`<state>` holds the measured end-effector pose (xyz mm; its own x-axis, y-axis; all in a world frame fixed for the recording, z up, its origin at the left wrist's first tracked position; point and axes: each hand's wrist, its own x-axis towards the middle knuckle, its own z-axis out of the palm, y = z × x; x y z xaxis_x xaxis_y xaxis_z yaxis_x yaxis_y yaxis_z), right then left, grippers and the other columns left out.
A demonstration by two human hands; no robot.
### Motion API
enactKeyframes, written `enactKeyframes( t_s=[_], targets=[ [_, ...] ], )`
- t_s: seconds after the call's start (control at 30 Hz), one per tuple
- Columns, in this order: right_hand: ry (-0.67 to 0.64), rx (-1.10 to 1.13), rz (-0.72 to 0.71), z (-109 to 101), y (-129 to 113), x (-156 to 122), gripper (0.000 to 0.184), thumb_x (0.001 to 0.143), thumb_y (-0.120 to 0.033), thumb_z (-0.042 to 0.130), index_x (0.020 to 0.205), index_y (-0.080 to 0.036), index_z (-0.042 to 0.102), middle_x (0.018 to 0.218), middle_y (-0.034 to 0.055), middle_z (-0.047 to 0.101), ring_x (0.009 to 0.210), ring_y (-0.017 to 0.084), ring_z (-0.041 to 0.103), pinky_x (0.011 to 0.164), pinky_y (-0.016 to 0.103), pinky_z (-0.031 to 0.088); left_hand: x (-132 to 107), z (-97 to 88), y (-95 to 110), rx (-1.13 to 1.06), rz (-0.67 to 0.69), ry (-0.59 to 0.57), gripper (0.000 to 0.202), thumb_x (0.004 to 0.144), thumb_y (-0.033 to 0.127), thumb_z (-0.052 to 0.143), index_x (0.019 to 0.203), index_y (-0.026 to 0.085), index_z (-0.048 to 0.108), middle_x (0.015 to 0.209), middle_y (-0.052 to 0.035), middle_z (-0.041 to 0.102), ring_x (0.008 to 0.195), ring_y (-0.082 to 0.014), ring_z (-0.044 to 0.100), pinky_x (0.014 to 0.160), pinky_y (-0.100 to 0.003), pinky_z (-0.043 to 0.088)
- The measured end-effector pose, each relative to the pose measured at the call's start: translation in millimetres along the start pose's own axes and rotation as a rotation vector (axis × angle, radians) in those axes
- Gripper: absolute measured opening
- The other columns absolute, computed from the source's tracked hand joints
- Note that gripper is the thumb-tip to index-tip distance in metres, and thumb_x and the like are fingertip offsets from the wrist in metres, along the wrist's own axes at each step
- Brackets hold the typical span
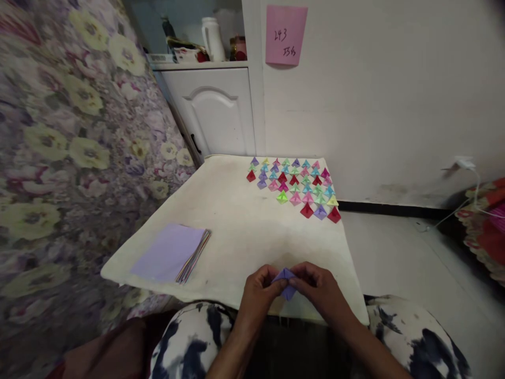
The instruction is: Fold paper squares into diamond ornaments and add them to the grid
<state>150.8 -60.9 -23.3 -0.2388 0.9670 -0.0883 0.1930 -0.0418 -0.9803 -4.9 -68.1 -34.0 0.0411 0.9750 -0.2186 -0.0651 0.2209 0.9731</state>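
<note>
Both my hands meet over the near edge of the cream table (236, 221). My left hand (258, 292) and my right hand (321, 289) pinch a small folded purple paper piece (286, 282) between their fingertips. A stack of coloured paper sheets (171, 252) with a lilac sheet on top lies to the left of my hands. Several small folded paper shapes (294, 184) in red, pink, green, blue and purple sit in rows at the far right corner of the table.
A flowered fabric surface (71, 147) rises along the left. A white cabinet (213, 110) with a jug and jars on top stands behind. A pink note (286, 34) hangs on the white wall. A charger cable (467, 173) runs at the right. My patterned trousers (189, 342) show below.
</note>
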Motion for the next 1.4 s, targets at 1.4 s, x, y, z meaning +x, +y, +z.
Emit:
enactKeyframes(
  t_s=[1.4],
  targets=[
    [0.099, -0.033, 0.041, -6, 6, 19, 0.025, 0.075, -0.037, 0.058, 0.062, -0.016, 0.057, 0.054, -0.0025, 0.052, 0.052, 0.011, 0.044, 0.048, 0.022, 0.034, -9, 11.9, -3, -0.125, -0.304, -0.231, 0.032, 0.070, 0.041, 0.064, 0.085, 0.012, 0.061, 0.071, -0.0076, 0.070, 0.053, -0.0154, 0.064, 0.048, -0.024, 0.046]
  ],
)
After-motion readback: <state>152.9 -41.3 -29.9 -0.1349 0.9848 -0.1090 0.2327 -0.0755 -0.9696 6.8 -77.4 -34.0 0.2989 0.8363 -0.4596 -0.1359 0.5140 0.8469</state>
